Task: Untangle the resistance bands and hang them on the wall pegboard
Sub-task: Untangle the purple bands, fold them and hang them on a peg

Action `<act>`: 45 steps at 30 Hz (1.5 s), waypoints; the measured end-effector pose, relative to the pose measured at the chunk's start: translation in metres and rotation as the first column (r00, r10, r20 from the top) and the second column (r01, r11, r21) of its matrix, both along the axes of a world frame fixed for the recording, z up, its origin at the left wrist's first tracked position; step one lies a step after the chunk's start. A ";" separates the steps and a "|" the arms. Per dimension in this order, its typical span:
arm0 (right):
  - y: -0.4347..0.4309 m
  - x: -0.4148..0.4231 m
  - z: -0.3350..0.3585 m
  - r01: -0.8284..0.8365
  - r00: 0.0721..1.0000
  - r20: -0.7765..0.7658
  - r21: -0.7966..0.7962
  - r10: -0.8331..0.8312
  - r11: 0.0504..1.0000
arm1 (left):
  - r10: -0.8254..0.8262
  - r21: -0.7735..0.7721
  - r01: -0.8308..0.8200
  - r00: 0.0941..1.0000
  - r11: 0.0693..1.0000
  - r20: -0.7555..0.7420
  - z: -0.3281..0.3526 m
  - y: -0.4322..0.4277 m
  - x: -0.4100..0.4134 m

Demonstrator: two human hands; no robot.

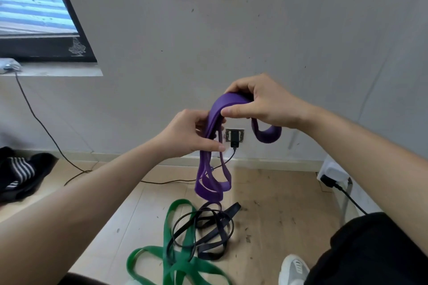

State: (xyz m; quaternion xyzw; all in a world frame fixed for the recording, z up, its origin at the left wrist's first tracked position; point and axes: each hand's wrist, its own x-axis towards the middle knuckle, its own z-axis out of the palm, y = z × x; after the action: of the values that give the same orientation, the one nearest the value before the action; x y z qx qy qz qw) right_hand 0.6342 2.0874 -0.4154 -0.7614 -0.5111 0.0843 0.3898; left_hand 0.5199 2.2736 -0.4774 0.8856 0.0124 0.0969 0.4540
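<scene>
Purple band (pixel 213 141) gripped — left hand (pixel 187 132), right hand (pixel 261 104)

The one camera sits on my head, looking forward and down along my forearms. It faces the grey wall (pixel 301 30) close ahead, with the wooden floor (pixel 278 227) below. My hands fill the near middle; the wide lens bends the window frame (pixel 76 28) at left.

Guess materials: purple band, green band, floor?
Purple band: likely latex rubber, matte; it droops in limp flat loops. Green band: probably the same, a flat matte strip. Floor: pale wood or wood-look laminate, with visible grain and plank seams.
</scene>
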 end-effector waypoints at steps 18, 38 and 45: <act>-0.004 0.006 -0.005 0.126 0.969 -0.232 0.147 -0.089 0.981 | 0.053 0.060 -0.053 0.999 0.997 0.004 -0.006 0.011 -0.001; -0.028 0.039 0.004 0.235 0.908 -0.415 0.407 -0.051 0.883 | 0.085 -0.499 -0.106 0.994 0.860 -0.065 -0.018 -0.025 0.011; -0.065 0.072 -0.033 -0.005 0.934 -0.346 -0.270 -0.092 0.963 | 0.223 -0.531 -0.171 0.974 0.830 0.035 0.000 0.005 0.011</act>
State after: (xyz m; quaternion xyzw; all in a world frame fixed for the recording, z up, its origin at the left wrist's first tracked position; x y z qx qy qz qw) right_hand 0.7064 2.0226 -0.4481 -0.7902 -0.3990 0.2798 0.3716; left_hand 0.5308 2.2789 -0.4776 0.7165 0.1078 0.1785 0.6657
